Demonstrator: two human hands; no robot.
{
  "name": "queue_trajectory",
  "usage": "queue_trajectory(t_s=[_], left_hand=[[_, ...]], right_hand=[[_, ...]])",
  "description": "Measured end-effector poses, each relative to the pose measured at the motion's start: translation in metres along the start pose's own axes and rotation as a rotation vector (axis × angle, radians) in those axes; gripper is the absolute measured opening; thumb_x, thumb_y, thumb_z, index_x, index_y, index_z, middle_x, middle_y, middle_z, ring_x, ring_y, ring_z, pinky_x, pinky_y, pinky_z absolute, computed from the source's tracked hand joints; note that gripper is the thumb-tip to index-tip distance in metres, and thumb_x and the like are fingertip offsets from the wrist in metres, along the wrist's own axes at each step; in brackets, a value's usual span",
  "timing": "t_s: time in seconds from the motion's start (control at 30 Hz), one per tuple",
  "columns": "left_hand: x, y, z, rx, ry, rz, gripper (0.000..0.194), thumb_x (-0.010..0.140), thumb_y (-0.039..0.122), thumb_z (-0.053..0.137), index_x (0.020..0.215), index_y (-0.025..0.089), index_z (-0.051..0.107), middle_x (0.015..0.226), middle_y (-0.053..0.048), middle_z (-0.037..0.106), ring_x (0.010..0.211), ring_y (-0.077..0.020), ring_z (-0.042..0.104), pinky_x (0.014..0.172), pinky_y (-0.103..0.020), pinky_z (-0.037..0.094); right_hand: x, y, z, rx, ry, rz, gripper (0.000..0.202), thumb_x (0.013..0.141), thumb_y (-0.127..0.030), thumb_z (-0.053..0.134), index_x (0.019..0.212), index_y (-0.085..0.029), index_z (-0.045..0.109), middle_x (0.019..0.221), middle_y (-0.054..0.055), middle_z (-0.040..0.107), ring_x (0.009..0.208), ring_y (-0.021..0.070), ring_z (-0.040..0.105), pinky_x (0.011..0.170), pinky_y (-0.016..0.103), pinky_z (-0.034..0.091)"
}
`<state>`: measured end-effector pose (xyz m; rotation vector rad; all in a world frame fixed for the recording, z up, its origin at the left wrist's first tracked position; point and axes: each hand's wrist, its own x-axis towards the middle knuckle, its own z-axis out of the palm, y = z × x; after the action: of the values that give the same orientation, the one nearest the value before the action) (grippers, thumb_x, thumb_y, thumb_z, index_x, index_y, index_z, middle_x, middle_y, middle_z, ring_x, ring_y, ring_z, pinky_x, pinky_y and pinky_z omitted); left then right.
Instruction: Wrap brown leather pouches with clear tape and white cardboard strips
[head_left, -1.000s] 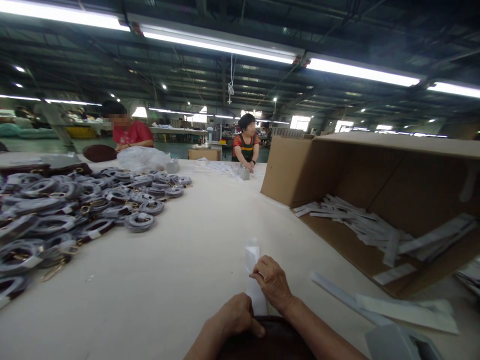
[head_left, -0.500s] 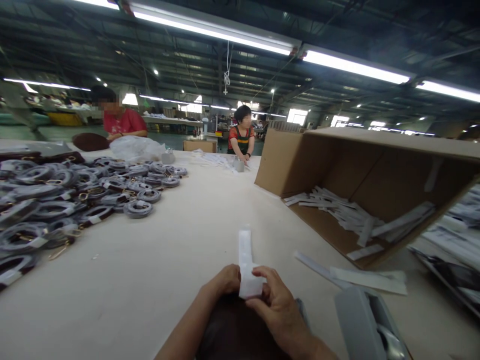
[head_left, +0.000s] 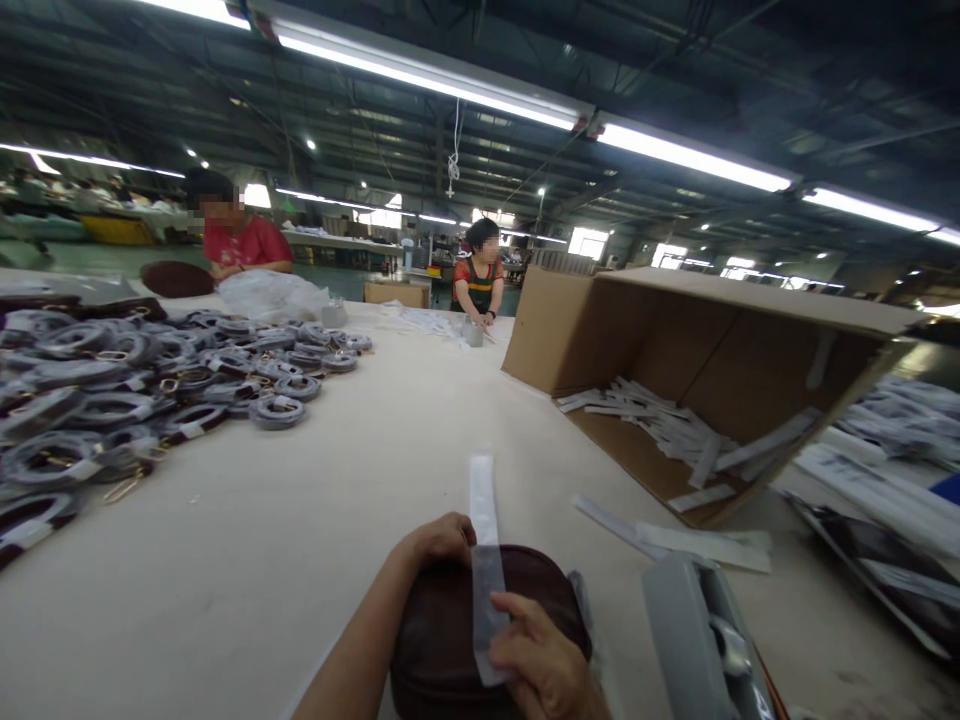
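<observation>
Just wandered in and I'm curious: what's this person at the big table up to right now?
The person is pressing a long white strip over a dark brown rounded bag at the table's near edge. The left hand grips the bag's far side; the right hand pins the strip down. Coiled straps are heaped on the left, and a tipped cardboard box of more strips lies on the right. Two other people work at the far end.
</observation>
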<state>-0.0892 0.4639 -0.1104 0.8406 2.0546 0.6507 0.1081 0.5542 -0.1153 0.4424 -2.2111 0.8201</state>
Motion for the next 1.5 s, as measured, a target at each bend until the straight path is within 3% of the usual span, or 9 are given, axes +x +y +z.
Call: queue_trajectory(t_s=[0.17, 0.37, 0.47, 0.53, 0.63, 0.9, 1.13, 1.33, 1.5], left_hand=[[0.003, -0.001, -0.002, 0.036, 0.070, 0.022, 0.017, 0.081, 0.020, 0.064, 0.095, 0.012, 0.058, 0.087, -0.001, 0.060, 0.077, -0.0130, 0.059, 0.072, -0.030, 0.052], [-0.036, 0.016, -0.009, 0.180, 0.226, 0.124, 0.025, 0.074, 0.011, 0.063, 0.099, 0.011, 0.061, 0.104, -0.008, 0.063, 0.103, -0.0232, 0.057, 0.094, -0.042, 0.044], [-0.081, 0.016, 0.007, 0.212, 0.171, 0.283, 0.054, 0.070, 0.015, 0.065, 0.122, 0.020, 0.052, 0.129, -0.004, 0.054, 0.120, -0.0218, 0.048, 0.106, -0.035, 0.036], [-0.105, 0.009, 0.027, 0.333, 0.115, 0.405, 0.075, 0.063, 0.021, 0.073, 0.132, 0.023, 0.041, 0.140, -0.005, 0.042, 0.131, -0.0252, 0.036, 0.113, -0.043, 0.026], [-0.120, -0.006, 0.058, 0.609, 0.213, 0.572, 0.074, 0.072, 0.024, 0.068, 0.136, 0.018, 0.032, 0.144, -0.010, 0.036, 0.135, -0.0285, 0.029, 0.112, -0.056, 0.020], [-0.109, -0.027, 0.080, 0.940, 0.553, 0.834, 0.049, 0.085, 0.018, 0.051, 0.133, 0.016, 0.038, 0.136, -0.008, 0.048, 0.125, -0.0273, 0.045, 0.100, -0.051, 0.043], [-0.113, -0.030, 0.083, 1.117, 0.643, 1.005, 0.047, 0.089, 0.008, 0.021, 0.133, 0.008, 0.038, 0.136, -0.011, 0.047, 0.129, -0.0227, 0.039, 0.099, -0.044, 0.045], [-0.101, -0.044, 0.100, 1.151, 0.781, 1.093, 0.040, 0.093, 0.014, 0.028, 0.128, 0.009, 0.046, 0.140, -0.012, 0.042, 0.130, -0.0264, 0.038, 0.099, -0.043, 0.045], [-0.097, -0.049, 0.104, 1.145, 0.776, 1.085, 0.040, 0.092, 0.012, 0.027, 0.128, 0.011, 0.046, 0.146, -0.010, 0.032, 0.131, -0.0258, 0.036, 0.101, -0.041, 0.044]], right_hand=[[0.007, -0.007, -0.008, -0.162, -0.049, -0.222, 0.029, 0.100, -0.027, 0.034, 0.084, -0.017, 0.056, 0.080, 0.003, 0.068, 0.080, 0.0140, 0.066, 0.065, 0.022, 0.047], [0.002, -0.011, -0.011, -0.103, -0.091, -0.157, 0.022, 0.099, -0.023, 0.034, 0.093, -0.017, 0.055, 0.087, 0.005, 0.068, 0.084, 0.0144, 0.065, 0.069, 0.025, 0.047], [-0.003, -0.012, -0.010, -0.063, -0.105, -0.108, 0.019, 0.097, -0.020, 0.037, 0.096, -0.017, 0.056, 0.091, 0.006, 0.067, 0.086, 0.0161, 0.063, 0.071, 0.027, 0.047], [-0.005, -0.014, -0.009, -0.044, -0.115, -0.062, 0.019, 0.096, -0.017, 0.037, 0.096, -0.017, 0.057, 0.093, 0.007, 0.066, 0.087, 0.0164, 0.062, 0.073, 0.028, 0.047], [-0.005, -0.019, -0.014, -0.028, -0.185, 0.005, 0.020, 0.094, -0.012, 0.038, 0.097, -0.016, 0.057, 0.095, 0.008, 0.066, 0.090, 0.0171, 0.061, 0.078, 0.030, 0.048], [0.001, -0.018, -0.049, -0.087, -0.495, -0.015, 0.030, 0.082, -0.005, 0.053, 0.110, -0.016, 0.057, 0.113, 0.010, 0.059, 0.109, 0.0221, 0.052, 0.092, 0.037, 0.046], [-0.005, -0.014, -0.043, -0.278, -0.407, -0.276, 0.027, 0.095, -0.010, 0.034, 0.108, -0.009, 0.057, 0.105, 0.012, 0.063, 0.102, 0.0221, 0.056, 0.088, 0.036, 0.051], [-0.028, -0.011, -0.031, -0.410, -0.326, -0.356, 0.031, 0.095, -0.007, 0.031, 0.101, -0.008, 0.061, 0.104, 0.012, 0.064, 0.105, 0.0254, 0.057, 0.087, 0.039, 0.054], [-0.038, -0.004, -0.025, -0.415, -0.274, -0.361, 0.026, 0.093, -0.007, 0.037, 0.097, -0.007, 0.063, 0.106, 0.013, 0.064, 0.108, 0.0268, 0.056, 0.088, 0.040, 0.054]])
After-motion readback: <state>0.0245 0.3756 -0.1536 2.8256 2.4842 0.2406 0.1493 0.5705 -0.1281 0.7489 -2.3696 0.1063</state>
